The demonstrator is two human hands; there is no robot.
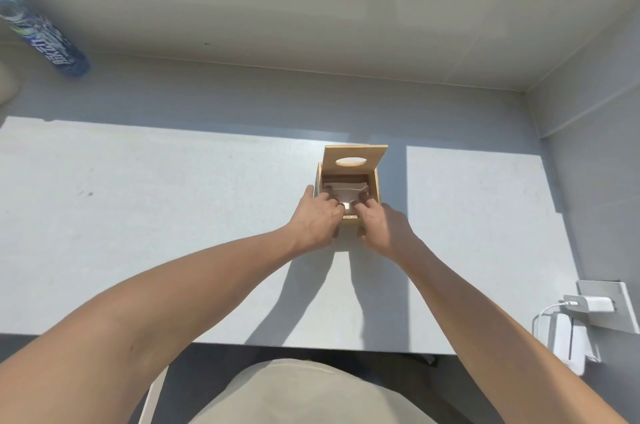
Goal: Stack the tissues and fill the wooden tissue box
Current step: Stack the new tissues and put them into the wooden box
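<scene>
Both hands, the left hand (320, 215) and right hand (382, 221), pressed spread fingers onto the tissues (346, 188) inside the wooden tissue box (374, 188) on the worktop (173, 215). The raised lid (355, 157) could drop on them; uneven pressure might crumple the stack.

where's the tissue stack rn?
Head view, right of centre: the tissues sit inside the open wooden box on the table, with the left hand and right hand pressing on them.
</scene>
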